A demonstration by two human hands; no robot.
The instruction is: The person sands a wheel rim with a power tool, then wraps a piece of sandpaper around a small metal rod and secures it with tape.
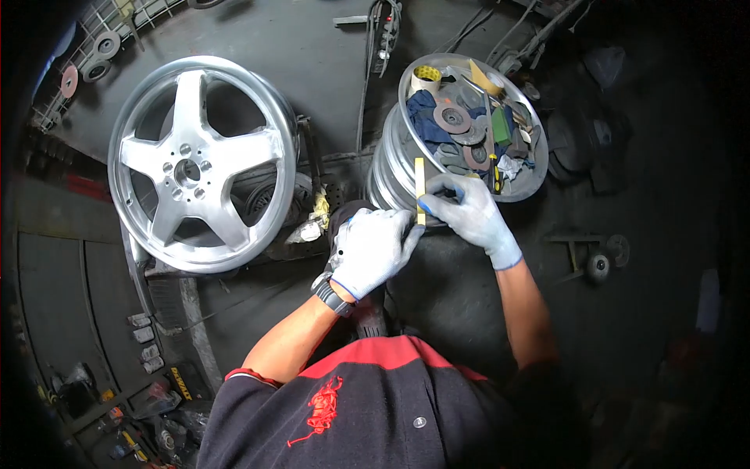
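Both hands wear white gloves with bluish-grey fingertips. A narrow yellow strip [420,191] stands out between them, in front of a silver rim. My left hand [373,248] is closed, its fingertips at the strip's lower end. My right hand [471,216] pinches the strip's right side with thumb and finger. Behind the hands, a second wheel rim [387,160] carries a tray [533,176] of abrasive discs, a yellow tape roll [426,76], cloths and tools. To the left lies a silver five-spoke wheel [187,168].
A grey bench surface [320,94] stretches behind the wheels. Cables and a power strip [385,39] run along the top. A wire rack with discs [106,45] is at upper left. Boxes and tools [183,381] lie at lower left, and a caster-like wheel [598,266] stands at right.
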